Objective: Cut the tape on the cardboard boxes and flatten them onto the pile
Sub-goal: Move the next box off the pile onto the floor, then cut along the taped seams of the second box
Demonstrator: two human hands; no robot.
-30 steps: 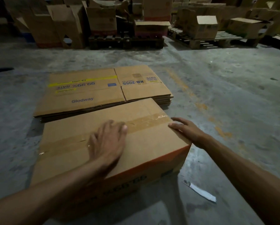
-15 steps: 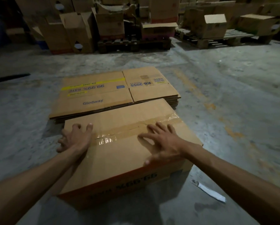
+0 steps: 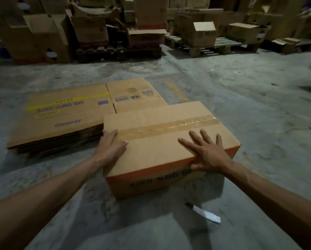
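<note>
Sealed cardboard box (image 3: 162, 141) sits on the concrete floor (image 3: 259, 109), centre of view, its far-left corner overlapping the near-right part of the pile of flattened boxes (image 3: 61, 123). Whether it rests on the pile or only in front of it cannot be told. Brown tape (image 3: 169, 125) runs left to right across the box top, intact and glossy at its right end.

Left hand (image 3: 111, 147): grips the box's left top edge, thumb on top, fingers curled over the left side and hidden from view. Right hand (image 3: 208, 152): flat on the top near the near-right corner, fingers spread; thumb hooks over the near edge onto the orange band of the front face. Neither hand holds a tool.

Front face print is upside down and dim; partly covered by the right thumb, only "%66" legible.

A pale strip (image 3: 205, 213) lies on the floor near-right of the box; its far end is dark and shadowed, so what it is cannot be told.

Far background: stacked boxes (image 3: 89, 31) and a wooden pallet (image 3: 214, 47), dark and blurred; right edge smeared.
</note>
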